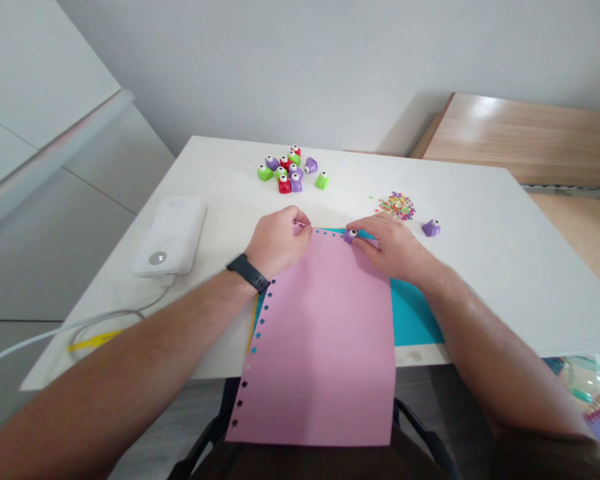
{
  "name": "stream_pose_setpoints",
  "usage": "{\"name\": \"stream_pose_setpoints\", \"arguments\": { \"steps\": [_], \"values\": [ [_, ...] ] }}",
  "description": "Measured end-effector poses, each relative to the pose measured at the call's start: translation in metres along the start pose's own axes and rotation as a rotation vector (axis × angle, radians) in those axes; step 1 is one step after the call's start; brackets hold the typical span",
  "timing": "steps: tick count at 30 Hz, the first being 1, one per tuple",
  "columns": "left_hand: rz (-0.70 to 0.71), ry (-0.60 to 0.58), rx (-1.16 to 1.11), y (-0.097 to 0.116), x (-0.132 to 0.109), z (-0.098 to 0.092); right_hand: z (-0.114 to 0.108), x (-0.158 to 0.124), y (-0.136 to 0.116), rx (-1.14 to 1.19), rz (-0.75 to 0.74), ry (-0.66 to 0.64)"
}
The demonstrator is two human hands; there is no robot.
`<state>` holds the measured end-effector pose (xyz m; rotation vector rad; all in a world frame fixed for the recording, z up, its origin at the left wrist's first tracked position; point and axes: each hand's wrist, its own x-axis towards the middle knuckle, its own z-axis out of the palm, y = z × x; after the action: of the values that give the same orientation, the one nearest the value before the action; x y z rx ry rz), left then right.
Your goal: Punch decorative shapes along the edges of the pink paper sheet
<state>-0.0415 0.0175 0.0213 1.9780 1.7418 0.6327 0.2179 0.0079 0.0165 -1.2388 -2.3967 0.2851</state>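
A pink paper sheet point(330, 347) lies over the front of the table and hangs past its edge. Small punched flower shapes run down its left side and along part of its top edge. My left hand point(280, 237) pinches the sheet's top left corner between thumb and fingers. At the top edge, right of the punched row, my right hand point(387, 240) grips a small purple craft punch point(351, 235) with a white knob. Beneath the pink sheet a blue paper sheet point(415, 317) shows at the right, and a yellow edge peeks out at the left.
Several red, green and purple punches point(284, 183) cluster at the back. Colourful paper confetti point(399, 205) and another purple punch point(431, 228) lie right. A white power bank point(173, 233) with a cable sits left on the white table point(505, 267); wooden furniture point(525, 137) stands back right.
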Motion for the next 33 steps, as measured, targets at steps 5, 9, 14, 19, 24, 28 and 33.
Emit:
{"name": "stream_pose_setpoints", "arguments": {
  "steps": [5,9,14,19,24,28,33],
  "values": [
    [0.031,0.039,-0.011,0.0011,-0.0025,0.0028,-0.0006,-0.0002,-0.001,0.002,-0.002,-0.003],
    [0.061,0.048,0.025,0.0006,-0.0032,0.0038,-0.0012,-0.0004,-0.0013,0.002,-0.004,-0.017],
    [0.136,0.08,0.088,-0.0019,-0.0027,0.0059,-0.0004,-0.0006,-0.0002,-0.014,-0.012,-0.014],
    [0.182,0.087,0.153,-0.0044,-0.0027,0.0073,0.0003,-0.0009,-0.0005,-0.02,-0.015,-0.015],
    [0.233,0.054,0.147,-0.0042,-0.0018,0.0043,0.0006,-0.001,-0.0009,-0.021,-0.014,-0.01],
    [0.264,-0.007,0.129,-0.0047,0.0006,0.0012,0.0009,-0.0009,-0.0002,-0.011,-0.01,-0.018],
    [0.309,-0.051,0.156,-0.0075,0.0033,0.0024,0.0011,-0.0002,-0.0009,-0.003,-0.007,-0.013]
  ]
}}
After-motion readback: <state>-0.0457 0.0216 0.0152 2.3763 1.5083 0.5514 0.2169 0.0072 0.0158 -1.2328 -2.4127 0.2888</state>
